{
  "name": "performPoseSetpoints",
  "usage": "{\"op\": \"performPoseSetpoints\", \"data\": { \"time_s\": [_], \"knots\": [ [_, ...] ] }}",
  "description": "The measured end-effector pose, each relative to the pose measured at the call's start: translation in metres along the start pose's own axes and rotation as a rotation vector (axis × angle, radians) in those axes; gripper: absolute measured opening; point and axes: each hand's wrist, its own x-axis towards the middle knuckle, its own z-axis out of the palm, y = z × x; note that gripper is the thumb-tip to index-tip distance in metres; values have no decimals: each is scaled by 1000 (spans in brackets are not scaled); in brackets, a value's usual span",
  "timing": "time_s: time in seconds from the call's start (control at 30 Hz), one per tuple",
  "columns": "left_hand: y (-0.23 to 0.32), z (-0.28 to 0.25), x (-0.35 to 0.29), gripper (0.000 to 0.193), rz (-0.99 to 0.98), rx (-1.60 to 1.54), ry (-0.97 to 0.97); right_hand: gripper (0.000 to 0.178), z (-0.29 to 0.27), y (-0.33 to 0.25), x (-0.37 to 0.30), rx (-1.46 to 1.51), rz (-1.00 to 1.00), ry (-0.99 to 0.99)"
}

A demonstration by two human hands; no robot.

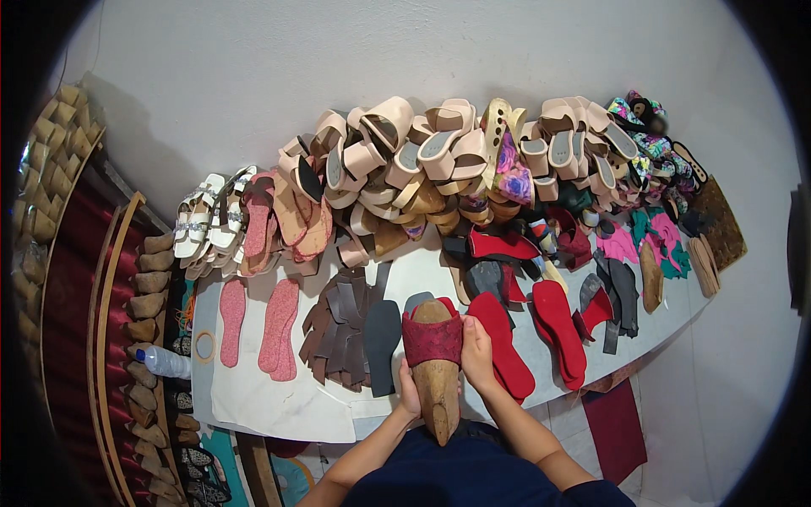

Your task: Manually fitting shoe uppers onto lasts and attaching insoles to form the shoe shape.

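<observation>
Between both hands, close to my body, is a brown wooden shoe last (438,393) with its narrow heel end toward me. A dark red textured upper (432,340) wraps across its broad front part. Low on the last's left side, my left hand (410,390) is closed around it, its fingers partly hidden beneath. My right hand (478,353) grips the right side, thumb up along the edge of the upper. Just left of the last lies a dark grey insole (384,346); red insoles (503,342) lie to its right.
Pink insoles (280,329) and brown strips (342,325) lie at the table's left. A heap of sandals (439,152) lines the wall side. More red insoles (557,329) and dark strips (623,296) sit at right. Shelves of wooden lasts (148,306) and a bottle (167,362) stand at left.
</observation>
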Motion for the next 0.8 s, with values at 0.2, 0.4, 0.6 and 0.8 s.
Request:
{"op": "performPoseSetpoints", "data": {
  "time_s": [0.2, 0.4, 0.6, 0.8],
  "knots": [
    [-3, -13, 2, 86, 67, -78, -239, 37, 1, 10, -5, 313, 151, -44],
    [-14, 5, 7, 71, 215, 208, 239, 40, -11, 24, 1, 719, 494, -209],
    [36, 28, -17, 73, -45, 993, 90, 46, -27, 24, -5, 758, 486, -138],
    [73, -34, -19, 52, -275, 1476, -283, 52, -27, 25, -12, 844, 536, -147]
  ]
}}
